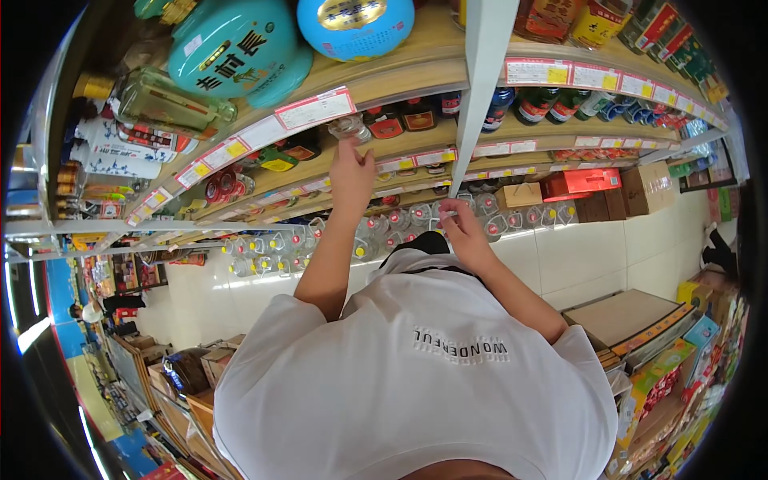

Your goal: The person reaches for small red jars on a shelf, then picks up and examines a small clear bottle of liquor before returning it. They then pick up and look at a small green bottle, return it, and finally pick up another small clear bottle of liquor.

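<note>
My left hand [354,172] is raised to a middle shelf, with its fingers closed on a small clear glass bottle [350,128] at the shelf's front. Part of its grip is hidden behind the hand. Beside that bottle stand dark bottles with red labels [384,123]. Lower and to the right, my right hand [468,240] hangs in front of the shelves, fingers loosely bent and apart, holding nothing that I can see. Below and behind it, large clear plastic jugs [392,220] with handles stand in rows on the floor.
A big turquoise bottle [240,56] and a blue round one [356,24] stand on the upper shelf, above price tags [316,110]. A grey upright post [482,80] divides the shelving. Cartons [620,320] are stacked behind me on the right. A person [92,310] is far left.
</note>
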`<state>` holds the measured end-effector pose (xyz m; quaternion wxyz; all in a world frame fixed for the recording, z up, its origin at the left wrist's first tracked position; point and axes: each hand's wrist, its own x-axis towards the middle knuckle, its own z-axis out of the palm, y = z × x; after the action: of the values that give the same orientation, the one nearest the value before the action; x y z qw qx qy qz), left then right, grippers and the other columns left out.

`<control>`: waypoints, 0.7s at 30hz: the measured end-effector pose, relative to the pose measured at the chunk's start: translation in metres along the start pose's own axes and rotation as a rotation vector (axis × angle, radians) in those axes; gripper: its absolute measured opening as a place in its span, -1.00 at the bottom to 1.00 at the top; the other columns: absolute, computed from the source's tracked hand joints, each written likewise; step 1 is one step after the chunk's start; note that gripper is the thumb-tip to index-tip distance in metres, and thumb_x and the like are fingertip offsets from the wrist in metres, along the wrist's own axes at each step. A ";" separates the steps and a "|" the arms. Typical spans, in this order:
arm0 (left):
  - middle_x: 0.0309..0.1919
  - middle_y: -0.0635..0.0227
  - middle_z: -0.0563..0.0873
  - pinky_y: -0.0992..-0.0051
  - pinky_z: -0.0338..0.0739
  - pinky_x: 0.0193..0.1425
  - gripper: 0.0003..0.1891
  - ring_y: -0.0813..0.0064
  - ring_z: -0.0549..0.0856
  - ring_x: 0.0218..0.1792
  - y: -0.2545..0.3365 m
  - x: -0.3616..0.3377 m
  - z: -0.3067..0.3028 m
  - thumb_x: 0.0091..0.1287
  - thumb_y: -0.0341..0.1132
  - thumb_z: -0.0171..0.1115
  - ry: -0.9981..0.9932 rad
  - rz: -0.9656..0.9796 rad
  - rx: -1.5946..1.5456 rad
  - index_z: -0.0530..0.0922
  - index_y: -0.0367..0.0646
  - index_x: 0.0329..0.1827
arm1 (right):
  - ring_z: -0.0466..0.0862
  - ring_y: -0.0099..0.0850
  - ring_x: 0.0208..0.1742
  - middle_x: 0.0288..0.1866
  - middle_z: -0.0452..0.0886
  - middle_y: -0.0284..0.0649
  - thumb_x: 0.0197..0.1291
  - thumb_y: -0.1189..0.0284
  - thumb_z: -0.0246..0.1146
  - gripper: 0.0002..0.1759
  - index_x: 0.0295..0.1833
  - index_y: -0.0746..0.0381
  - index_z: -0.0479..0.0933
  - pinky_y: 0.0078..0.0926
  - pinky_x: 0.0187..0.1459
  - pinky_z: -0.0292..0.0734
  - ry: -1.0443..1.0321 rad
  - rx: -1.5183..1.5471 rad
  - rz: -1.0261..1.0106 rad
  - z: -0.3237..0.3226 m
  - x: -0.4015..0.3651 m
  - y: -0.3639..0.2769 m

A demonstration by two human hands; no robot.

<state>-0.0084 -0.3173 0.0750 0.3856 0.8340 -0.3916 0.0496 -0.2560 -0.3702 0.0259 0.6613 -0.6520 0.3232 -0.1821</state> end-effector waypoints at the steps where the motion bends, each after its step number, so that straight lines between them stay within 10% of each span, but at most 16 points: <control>1: -0.54 0.21 0.57 0.20 0.50 -0.33 -0.66 0.12 0.62 -0.46 -0.005 -0.006 -0.005 0.19 -0.41 0.43 -0.027 -0.032 0.018 0.49 -0.21 -0.05 | 0.64 -0.50 -0.08 0.03 0.55 -0.29 0.49 0.36 0.10 -0.71 0.22 0.22 0.40 -0.53 -0.09 0.52 -0.013 -0.001 -0.006 0.003 0.001 0.002; 21: -0.36 0.12 0.67 0.15 0.58 -0.26 -0.78 0.09 0.71 -0.35 -0.091 -0.012 -0.108 0.24 -0.36 0.36 0.129 -0.223 0.234 0.52 -0.21 -0.15 | 0.59 -0.49 -0.17 0.03 0.55 -0.25 0.36 0.49 0.18 -0.64 0.24 0.26 0.39 -0.51 -0.09 0.53 -0.308 0.074 0.044 0.071 0.009 -0.029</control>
<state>0.0701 -0.1998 0.0907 0.3133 0.9065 -0.2627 0.1053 -0.1969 -0.3261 0.0479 0.7303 -0.6402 0.2254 -0.0774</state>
